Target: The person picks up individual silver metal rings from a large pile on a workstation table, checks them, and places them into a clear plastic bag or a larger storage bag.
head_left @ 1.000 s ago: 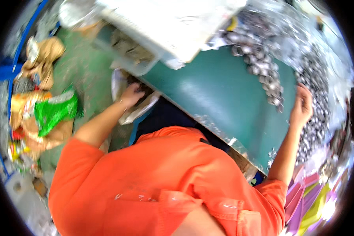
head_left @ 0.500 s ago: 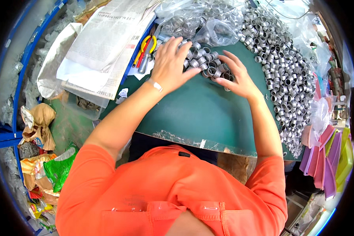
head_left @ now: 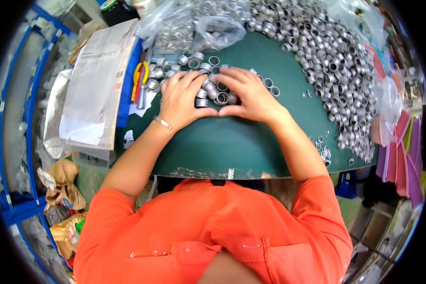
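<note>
A small heap of short silver metal rings (head_left: pixel 221 98) lies on the green table between my two hands. My left hand (head_left: pixel 181 99) rests over the heap's left side, its fingers stretched forward and its thumb pointing inward. From the right, my right hand (head_left: pixel 253 97) cups the heap with fingers extended and slightly apart. The thumb tips almost meet at the near edge. Both hands touch the rings without gripping any one of them. A few thinner loose rings (head_left: pixel 268 83) lie just beyond my right hand. My palms hide part of the heap.
A large mass of similar rings (head_left: pixel 333 71) curves along the table's right side. Clear plastic bags (head_left: pixel 220 32) holding metal parts stand at the back. To the left are yellow-handled pliers (head_left: pixel 140 75), a newspaper stack (head_left: pixel 92 85) and blue shelving (head_left: pixel 27 104).
My hands have come closer together and down around the small heap, thumbs now nearly meeting. The camera view has shifted, showing more of the right side of the table.
</note>
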Available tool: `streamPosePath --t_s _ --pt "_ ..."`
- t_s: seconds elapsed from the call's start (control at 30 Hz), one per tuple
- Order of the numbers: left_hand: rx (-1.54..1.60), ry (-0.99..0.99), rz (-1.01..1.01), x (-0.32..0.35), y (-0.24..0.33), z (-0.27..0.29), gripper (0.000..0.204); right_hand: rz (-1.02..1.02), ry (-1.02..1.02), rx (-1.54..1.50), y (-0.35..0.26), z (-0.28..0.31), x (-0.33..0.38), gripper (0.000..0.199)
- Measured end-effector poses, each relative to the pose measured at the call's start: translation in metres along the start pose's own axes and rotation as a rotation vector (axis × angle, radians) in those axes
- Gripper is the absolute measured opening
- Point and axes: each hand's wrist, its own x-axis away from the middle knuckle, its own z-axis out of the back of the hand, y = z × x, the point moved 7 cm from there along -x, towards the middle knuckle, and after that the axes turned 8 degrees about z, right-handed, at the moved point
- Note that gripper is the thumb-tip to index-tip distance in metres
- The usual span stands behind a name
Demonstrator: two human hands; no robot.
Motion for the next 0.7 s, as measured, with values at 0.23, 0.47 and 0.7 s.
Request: streamPosePath --t_s 0.23,0.47,0.7 --pt "0.024 -0.116 -0.022 0.022 0.032 -0.024 0.116 -0.256 0.122 0.119 0.018 0.002 0.042 0.081" --pt "0.136 -0.012 0.053 0.023 0.016 -0.024 0.125 -0.372 0.291 0.063 -0.021 -0.028 0.011 0.053" --pt "0.146 0.039 0.058 0.033 0.007 -0.015 0.122 -0.362 0.367 -0.129 -0.03 -0.045 -0.012 0.029"
